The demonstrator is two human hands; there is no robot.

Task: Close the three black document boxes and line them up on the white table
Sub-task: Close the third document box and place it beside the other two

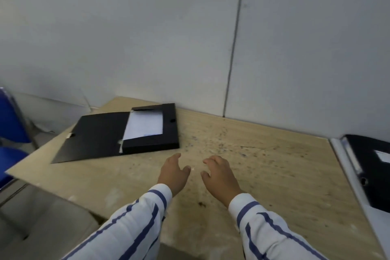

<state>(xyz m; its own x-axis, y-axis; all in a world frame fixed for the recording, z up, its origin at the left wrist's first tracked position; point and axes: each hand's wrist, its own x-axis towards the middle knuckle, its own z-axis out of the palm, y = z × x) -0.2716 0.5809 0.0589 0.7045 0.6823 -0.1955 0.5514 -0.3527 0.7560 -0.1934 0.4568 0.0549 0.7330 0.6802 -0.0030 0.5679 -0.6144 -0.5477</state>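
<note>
Both of my forearms, in white sleeves with blue stripes, extend forward over the wooden worktop (pixel 263 167). My left hand (pixel 173 172) and right hand (pixel 218 174) hover side by side above the middle of the surface, palms down, fingers loosely curled and spread, thumbs pointing toward each other with a narrow gap between them. Both hands are empty and touch nothing.

An open black document box (pixel 118 135) lies at the far left of the worktop, near the wall (pixel 126 27). Its lid flap is folded out flat to the left, and its corner reaches the worktop's left edge. White paper (pixel 144 125) lies in the tray part of the box. The box sits just ahead and left of my left hand, apart from it.

A second black document box (pixel 373 171) lies at the right, on the white table (pixel 346 160) that adjoins the worktop's right edge. Only part of it is in view.

The stained worktop surface between the two boxes is bare. A blue chair (pixel 10 124) stands beyond the left edge.
</note>
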